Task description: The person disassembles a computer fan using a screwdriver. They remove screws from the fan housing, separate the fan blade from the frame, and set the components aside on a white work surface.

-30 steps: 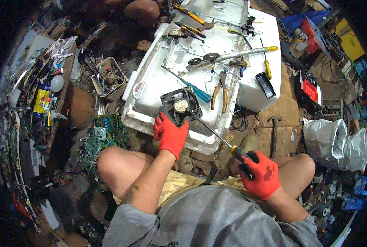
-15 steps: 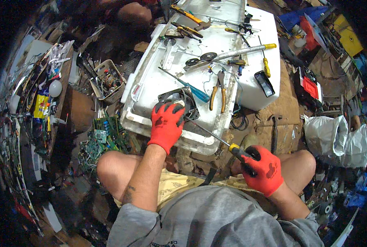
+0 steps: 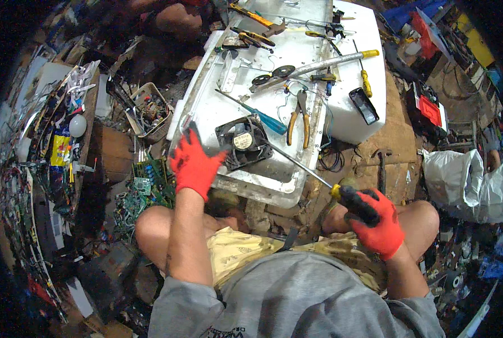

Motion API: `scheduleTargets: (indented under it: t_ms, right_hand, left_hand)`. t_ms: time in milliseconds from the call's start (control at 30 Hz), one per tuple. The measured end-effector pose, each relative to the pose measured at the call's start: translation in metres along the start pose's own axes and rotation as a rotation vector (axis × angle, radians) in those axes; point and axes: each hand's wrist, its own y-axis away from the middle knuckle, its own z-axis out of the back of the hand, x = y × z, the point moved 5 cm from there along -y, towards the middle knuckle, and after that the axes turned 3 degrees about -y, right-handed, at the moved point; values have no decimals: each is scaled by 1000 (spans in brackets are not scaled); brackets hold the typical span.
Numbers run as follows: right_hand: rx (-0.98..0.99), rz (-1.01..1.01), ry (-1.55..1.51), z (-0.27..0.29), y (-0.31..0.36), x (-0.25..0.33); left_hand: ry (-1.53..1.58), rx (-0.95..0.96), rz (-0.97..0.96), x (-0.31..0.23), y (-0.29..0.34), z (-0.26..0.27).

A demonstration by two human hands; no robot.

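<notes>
Red fabric, black at the fingertips, covers the left hand, whose fingers are spread wide with nothing held. By the red-gloved right hand, curled tight, a long-shafted screwdriver with a black-and-yellow handle is gripped. Its shaft is angled far and left toward a square black fan with a round pale label; whether the tip touches cannot be told. The fan is laid on the near part of a scuffed white plastic panel. Its frame and hub are seen together, so dismantling is judged barely advanced, with separation left; loosened screws cannot be made out. Bare space is left between the fan and the panel's left rim. Far and right, movement is hemmed in by a blue-handled screwdriver and orange-handled pliers.
</notes>
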Motion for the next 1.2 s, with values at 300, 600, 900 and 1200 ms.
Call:
scheduleTargets:
  t_ms: [300, 600, 900, 1200]
  right_hand:
    - [46, 207, 282, -34, -3, 36]
    - [193, 141, 475, -33, -8, 57]
    - [351, 276, 756, -53, -50, 101]
    - [170, 293, 646, 1, -58, 105]
  left_hand:
    - [289, 51, 86, -41, 38, -43]
    - [230, -9, 99, -42, 38, -55]
    - [329, 112, 142, -45, 38, -63]
    - [279, 49, 110, -45, 43, -58]
